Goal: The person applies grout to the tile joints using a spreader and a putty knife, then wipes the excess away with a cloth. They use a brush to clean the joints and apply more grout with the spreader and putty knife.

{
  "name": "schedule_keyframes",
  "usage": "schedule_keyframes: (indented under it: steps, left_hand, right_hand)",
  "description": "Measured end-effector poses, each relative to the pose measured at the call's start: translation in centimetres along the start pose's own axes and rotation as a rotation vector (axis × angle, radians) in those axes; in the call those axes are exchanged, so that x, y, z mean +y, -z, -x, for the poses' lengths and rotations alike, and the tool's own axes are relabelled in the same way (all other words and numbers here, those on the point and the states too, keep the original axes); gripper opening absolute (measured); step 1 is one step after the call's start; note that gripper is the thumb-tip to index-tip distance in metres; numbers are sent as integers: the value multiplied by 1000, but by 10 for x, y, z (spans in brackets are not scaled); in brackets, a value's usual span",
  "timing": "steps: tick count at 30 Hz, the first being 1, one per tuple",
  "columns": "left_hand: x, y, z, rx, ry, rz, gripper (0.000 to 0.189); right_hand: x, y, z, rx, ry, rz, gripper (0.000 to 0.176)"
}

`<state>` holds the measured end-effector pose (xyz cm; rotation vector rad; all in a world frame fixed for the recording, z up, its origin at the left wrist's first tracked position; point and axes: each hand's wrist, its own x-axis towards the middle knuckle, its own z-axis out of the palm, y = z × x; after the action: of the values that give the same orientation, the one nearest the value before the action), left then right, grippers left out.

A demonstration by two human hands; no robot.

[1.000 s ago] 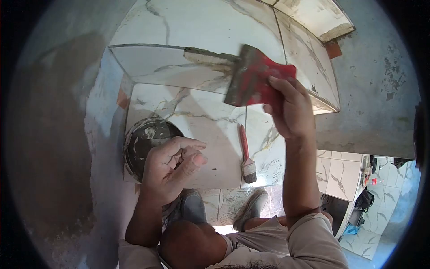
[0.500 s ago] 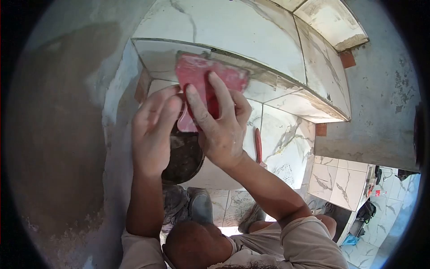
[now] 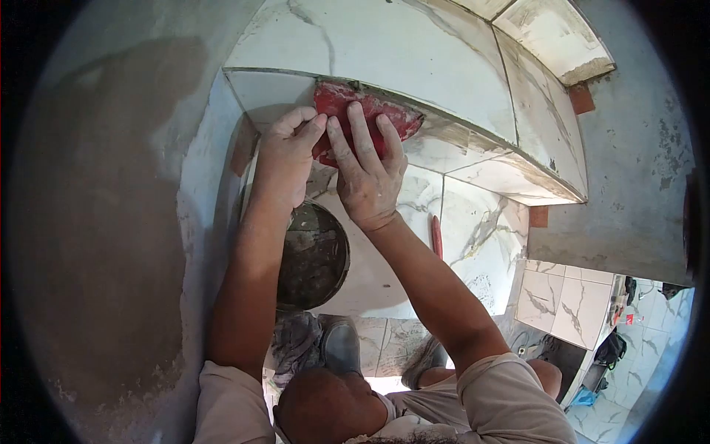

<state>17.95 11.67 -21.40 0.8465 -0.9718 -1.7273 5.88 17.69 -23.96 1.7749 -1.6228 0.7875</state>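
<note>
A red plastic scraper (image 3: 368,111), smeared with pale paste, lies against the underside edge of a marble-patterned tile ledge (image 3: 384,52). My right hand (image 3: 370,174) grips it, with long fingers laid over its face and the thumb out of sight. At the scraper's left side, my left hand (image 3: 288,155) is closed, thumb and forefinger pinched at its edge. Both hands are dusted with whitish material. Below them stands a dark round tub (image 3: 336,285) with grey, wet-looking mix inside.
A red-handled tool (image 3: 436,237) lies on the white tiled surface (image 3: 473,237) to the right. A rough plastered wall (image 3: 111,222) runs along the left. Boots (image 3: 341,346) show below the tub, and a tiled block (image 3: 555,303) stands at lower right.
The scraper has come up against the ledge's lower edge, tilting so its handle no longer shows. My left hand has moved up and right to the scraper's edge, uncovering more of the tub.
</note>
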Motion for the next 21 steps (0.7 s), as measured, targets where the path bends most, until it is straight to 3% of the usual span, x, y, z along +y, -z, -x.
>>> schedule_keyframes:
  steps: [2,6,9,12,15,19,21]
  left_hand:
    - [1,1,0,54,-15,-199,14]
    - [7,-8,19,64,-67,-224,13]
    - [3,-18,18,54,-120,-41,13]
    - [6,-21,11,55,-148,18,13]
    - [-5,-10,12,65,-94,-139,13]
    - [-12,-5,14,49,-152,44,13]
    - [-10,-5,12,65,-166,82,13]
  right_hand:
    - [-7,7,2,-29,-60,-69,48]
    - [-13,21,8,-70,-87,-149,49]
    - [-5,16,-1,34,-53,-117,49]
    - [2,12,-4,-23,-39,-124,49]
    - [1,13,1,-35,-43,-170,49]
    - [-3,14,5,-90,-33,-171,48]
    - [-3,9,-4,27,10,-147,48]
